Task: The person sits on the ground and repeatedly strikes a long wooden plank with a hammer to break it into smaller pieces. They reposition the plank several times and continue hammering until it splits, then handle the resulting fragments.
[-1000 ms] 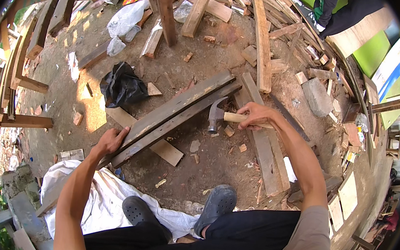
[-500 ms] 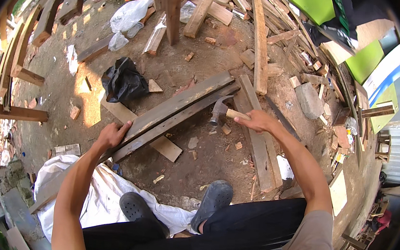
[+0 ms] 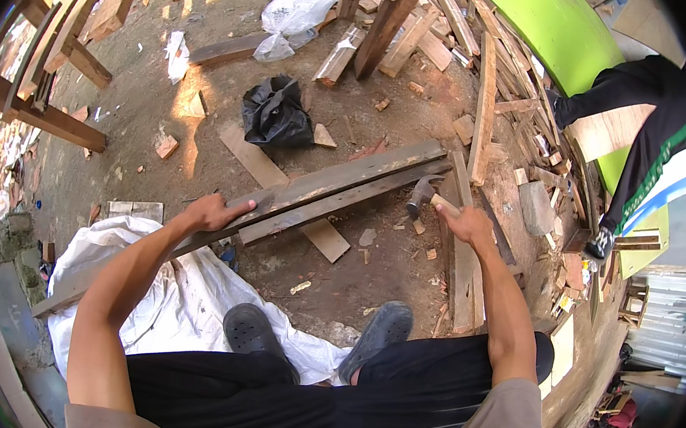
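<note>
Hammer [image 3: 425, 196] (claw-headed, wooden-handled) in right fingers [image 3: 453, 220]; left fingers [image 3: 238, 208] on weathered plank [image 3: 338, 176].

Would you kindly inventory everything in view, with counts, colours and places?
Hammer: one, grey and tan, near centre
Long planks: two, greyish, across centre
Bag: one, black, beyond planks
Plastic: some, whitish, top centre
Wood scraps: many, brown, widely scattered
Wooden frames: several, brown, upper left
Block: one, grey, right
Panels: several, green, upper right
Metal sheeting: some, silver, right edge
Sheet: one, white, lower left
Co-worker's legs: two, dark trousers, upper right
Clogs: two, grey, lower centre
Own legs: two, black trousers, bottom
Left hand: one, bare, on a plank
Right hand: one, bare, holding hammer
</note>
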The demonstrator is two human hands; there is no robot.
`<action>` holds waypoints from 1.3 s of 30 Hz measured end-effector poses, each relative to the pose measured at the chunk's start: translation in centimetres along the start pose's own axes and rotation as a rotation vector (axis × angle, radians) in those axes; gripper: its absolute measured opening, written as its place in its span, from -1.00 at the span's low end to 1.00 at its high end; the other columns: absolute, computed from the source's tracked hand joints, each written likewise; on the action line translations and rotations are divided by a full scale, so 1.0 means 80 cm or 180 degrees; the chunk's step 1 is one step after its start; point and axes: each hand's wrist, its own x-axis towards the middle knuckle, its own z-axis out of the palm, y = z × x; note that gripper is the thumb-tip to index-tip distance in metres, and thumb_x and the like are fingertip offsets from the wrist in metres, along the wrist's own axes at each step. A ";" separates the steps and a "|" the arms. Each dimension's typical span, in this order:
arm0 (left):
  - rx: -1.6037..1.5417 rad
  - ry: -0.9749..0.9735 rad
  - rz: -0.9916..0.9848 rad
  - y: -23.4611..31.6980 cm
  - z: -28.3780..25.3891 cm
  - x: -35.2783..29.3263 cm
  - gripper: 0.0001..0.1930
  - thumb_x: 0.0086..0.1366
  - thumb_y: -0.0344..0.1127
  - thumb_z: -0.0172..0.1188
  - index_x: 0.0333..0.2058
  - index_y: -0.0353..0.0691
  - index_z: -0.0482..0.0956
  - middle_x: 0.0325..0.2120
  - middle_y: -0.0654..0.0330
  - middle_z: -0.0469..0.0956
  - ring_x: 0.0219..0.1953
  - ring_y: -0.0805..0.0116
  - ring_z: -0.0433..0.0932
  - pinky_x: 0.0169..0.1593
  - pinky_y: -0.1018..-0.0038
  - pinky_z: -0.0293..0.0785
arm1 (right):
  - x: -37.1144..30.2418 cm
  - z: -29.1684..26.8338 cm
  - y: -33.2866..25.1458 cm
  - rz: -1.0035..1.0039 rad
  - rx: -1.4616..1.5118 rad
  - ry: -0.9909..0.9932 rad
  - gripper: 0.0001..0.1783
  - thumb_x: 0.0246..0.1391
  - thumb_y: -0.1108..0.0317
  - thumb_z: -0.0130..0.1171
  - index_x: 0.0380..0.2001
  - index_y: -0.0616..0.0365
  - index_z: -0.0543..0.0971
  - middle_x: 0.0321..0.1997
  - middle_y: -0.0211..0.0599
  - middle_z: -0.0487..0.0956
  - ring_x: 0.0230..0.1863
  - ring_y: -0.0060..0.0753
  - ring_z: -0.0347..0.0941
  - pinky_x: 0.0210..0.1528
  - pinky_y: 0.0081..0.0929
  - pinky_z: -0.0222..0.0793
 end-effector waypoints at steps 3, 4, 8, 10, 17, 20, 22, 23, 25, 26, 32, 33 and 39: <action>-0.0086 0.0234 -0.0130 0.003 0.003 -0.011 0.14 0.03 0.71 -0.15 -0.35 -0.57 0.67 -0.34 -0.36 0.62 -0.16 -0.22 0.63 -0.04 0.08 0.47 | -0.006 -0.011 -0.009 0.0048 -0.0041 0.0074 0.09 -0.03 -0.65 -0.16 -0.28 0.35 0.68 -0.26 0.24 0.65 -0.11 0.20 0.60 -0.07 0.00 0.47; -0.0088 0.0288 -0.0184 0.002 0.003 -0.014 0.14 0.02 0.71 -0.14 -0.35 -0.58 0.67 -0.34 -0.36 0.62 -0.16 -0.23 0.63 -0.04 0.07 0.47 | -0.011 -0.008 -0.012 0.0054 -0.0066 0.0188 0.09 -0.03 -0.65 -0.16 -0.28 0.36 0.68 -0.26 0.24 0.65 -0.11 0.20 0.60 -0.07 0.00 0.47; -0.0043 0.0232 -0.0248 -0.007 0.010 -0.021 0.15 0.02 0.72 -0.15 -0.37 -0.61 0.65 -0.34 -0.39 0.61 -0.16 -0.24 0.63 -0.04 0.07 0.47 | -0.028 -0.002 -0.025 0.0196 -0.0195 -0.0118 0.08 -0.02 -0.63 -0.16 -0.31 0.39 0.68 -0.26 0.24 0.65 -0.11 0.20 0.60 -0.08 -0.01 0.47; -0.0040 0.0199 -0.0243 -0.015 0.018 -0.028 0.16 0.02 0.71 -0.14 -0.37 -0.61 0.65 -0.35 -0.39 0.61 -0.16 -0.24 0.63 -0.04 0.07 0.47 | -0.043 0.019 -0.027 0.0248 -0.0164 -0.0019 0.08 0.01 -0.60 -0.16 -0.26 0.40 0.67 -0.25 0.26 0.64 -0.11 0.21 0.60 -0.06 -0.02 0.47; -0.0053 -0.0055 -0.0248 -0.018 0.026 -0.022 0.16 0.03 0.71 -0.17 -0.33 -0.61 0.65 -0.30 -0.35 0.62 -0.16 -0.19 0.63 -0.02 0.10 0.48 | -0.055 0.009 -0.028 0.0262 -0.0177 -0.0318 0.12 -0.01 -0.63 -0.19 -0.26 0.44 0.67 -0.21 0.30 0.63 -0.06 0.23 0.58 -0.04 -0.03 0.47; -0.0057 -0.0041 -0.0115 -0.019 0.025 -0.018 0.13 0.05 0.70 -0.18 -0.31 -0.55 0.67 -0.30 -0.33 0.62 -0.17 -0.18 0.64 -0.02 0.11 0.47 | -0.052 0.009 -0.025 0.0258 -0.0147 -0.0326 0.17 -0.06 -0.68 -0.20 -0.28 0.45 0.67 -0.23 0.29 0.64 -0.08 0.22 0.59 -0.05 -0.04 0.47; -0.0086 -0.0119 -0.0063 -0.027 0.026 -0.008 0.09 0.06 0.69 -0.18 -0.30 -0.48 0.69 -0.30 -0.29 0.63 -0.18 -0.15 0.64 -0.02 0.11 0.47 | -0.038 -0.001 -0.023 0.0226 -0.0171 -0.0481 0.20 -0.11 -0.73 -0.21 -0.28 0.41 0.68 -0.22 0.24 0.65 -0.09 0.18 0.60 -0.06 -0.06 0.48; -0.0097 -0.0163 -0.0034 -0.030 0.028 -0.002 0.07 0.07 0.68 -0.18 -0.29 -0.45 0.70 -0.31 -0.28 0.64 -0.18 -0.13 0.64 -0.02 0.11 0.47 | -0.032 -0.010 -0.018 0.0149 -0.0261 -0.0450 0.18 -0.11 -0.71 -0.18 -0.32 0.41 0.68 -0.25 0.24 0.65 -0.12 0.17 0.61 -0.08 -0.07 0.48; -0.0086 0.0114 0.0210 -0.032 0.025 0.005 -0.09 0.18 0.56 -0.11 -0.30 -0.36 0.72 -0.35 -0.20 0.66 -0.22 -0.12 0.65 -0.10 0.13 0.49 | -0.021 -0.045 -0.031 -0.0050 -0.0416 -0.0377 0.13 -0.11 -0.69 -0.11 -0.39 0.41 0.68 -0.30 0.23 0.65 -0.17 0.16 0.62 -0.11 -0.08 0.50; -0.0025 0.0258 0.0281 -0.023 0.022 0.005 -0.12 0.20 0.53 -0.10 -0.30 -0.34 0.72 -0.36 -0.18 0.66 -0.22 -0.11 0.66 -0.10 0.14 0.50 | -0.013 -0.062 -0.027 -0.0180 -0.0430 -0.0472 0.10 -0.10 -0.67 -0.08 -0.39 0.39 0.69 -0.30 0.21 0.65 -0.18 0.14 0.62 -0.12 -0.08 0.50; 0.0100 0.0878 0.0905 0.090 -0.007 -0.019 -0.22 0.20 0.44 0.04 -0.15 -0.30 0.66 -0.26 -0.11 0.66 -0.15 -0.04 0.65 -0.04 0.17 0.52 | 0.000 -0.131 -0.044 -0.0643 -0.0900 -0.0217 -0.09 -0.07 -0.52 0.11 -0.34 0.30 0.69 -0.31 0.06 0.68 -0.23 0.08 0.62 -0.15 -0.09 0.51; 0.0209 0.1019 0.1173 0.122 -0.009 -0.027 -0.23 0.20 0.43 0.06 -0.12 -0.29 0.64 -0.26 -0.11 0.66 -0.14 -0.04 0.64 -0.03 0.16 0.52 | 0.001 -0.143 -0.048 -0.0712 -0.0950 -0.0174 -0.11 -0.06 -0.50 0.12 -0.34 0.29 0.69 -0.31 0.04 0.68 -0.23 0.06 0.63 -0.16 -0.09 0.51; 0.0144 0.1385 0.2459 0.332 0.002 -0.016 -0.21 0.14 0.30 0.26 0.10 -0.30 0.44 -0.01 -0.12 0.55 0.06 -0.06 0.53 0.09 0.15 0.46 | 0.021 -0.188 -0.079 -0.0851 -0.1090 -0.0062 -0.29 -0.07 -0.34 0.25 -0.33 0.20 0.71 -0.30 -0.13 0.70 -0.24 -0.07 0.64 -0.17 -0.15 0.53</action>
